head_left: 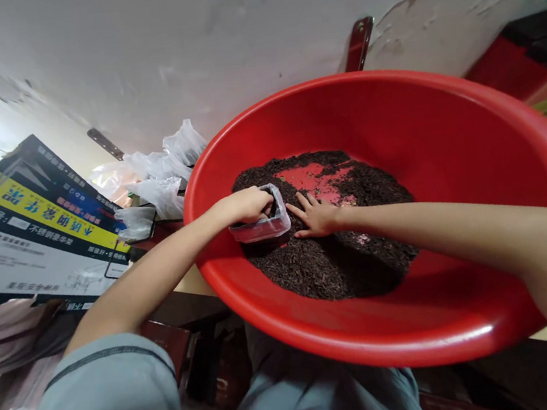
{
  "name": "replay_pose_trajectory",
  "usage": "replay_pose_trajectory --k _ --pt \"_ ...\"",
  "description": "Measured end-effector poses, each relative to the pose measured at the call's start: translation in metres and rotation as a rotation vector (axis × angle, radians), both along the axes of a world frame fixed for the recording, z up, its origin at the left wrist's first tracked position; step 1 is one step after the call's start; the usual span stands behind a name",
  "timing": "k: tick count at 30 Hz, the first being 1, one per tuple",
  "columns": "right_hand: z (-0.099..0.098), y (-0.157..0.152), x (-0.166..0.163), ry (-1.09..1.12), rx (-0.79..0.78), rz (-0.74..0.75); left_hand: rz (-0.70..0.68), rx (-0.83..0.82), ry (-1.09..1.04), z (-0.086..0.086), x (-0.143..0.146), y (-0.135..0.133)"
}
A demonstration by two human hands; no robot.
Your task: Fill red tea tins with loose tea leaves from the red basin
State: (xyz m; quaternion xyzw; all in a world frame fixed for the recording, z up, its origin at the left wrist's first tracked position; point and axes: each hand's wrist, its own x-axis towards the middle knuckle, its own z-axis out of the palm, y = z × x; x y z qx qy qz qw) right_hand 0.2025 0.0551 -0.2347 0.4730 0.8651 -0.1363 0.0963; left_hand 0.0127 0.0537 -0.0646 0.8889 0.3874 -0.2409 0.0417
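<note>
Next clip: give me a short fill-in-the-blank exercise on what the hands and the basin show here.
1. The dark loose leaves lie inside a big ______ basin.
2. The left hand grips a small clear plastic ______ at the pile's edge.
3. The right hand rests ______ on the leaves, fingers spread.
4. Crumpled plastic bags lie to the ______ of the basin.

Missing words: red; container; flat; left

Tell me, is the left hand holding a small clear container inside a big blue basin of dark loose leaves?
Not quite: the head view shows the basin is red, not blue. The left hand does hold the small clear container over the dark loose leaves.
</note>
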Motion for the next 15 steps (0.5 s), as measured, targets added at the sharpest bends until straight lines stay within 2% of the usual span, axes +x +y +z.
replay_pose_trajectory --k 3,7,11,13,15 --pt "0.007 -0.001 -0.003 -0.008 0.008 -0.017 0.074 0.051 0.046 0.000 0.007 -0.003" --pt "0.016 -0.006 -0.007 0.032 0.052 -0.039 0.149 -0.023 0.123 0.006 0.018 -0.003" --pt "0.012 -0.011 -0.006 0.109 0.110 -0.026 0.208 0.042 0.106 0.008 0.020 -0.009" --pt "0.008 -0.009 -0.005 0.168 0.107 0.011 0.211 0.093 0.056 0.006 0.017 -0.012" --pt "0.008 -0.004 -0.003 0.192 0.084 0.037 0.212 0.075 -0.003 0.007 0.011 -0.013"
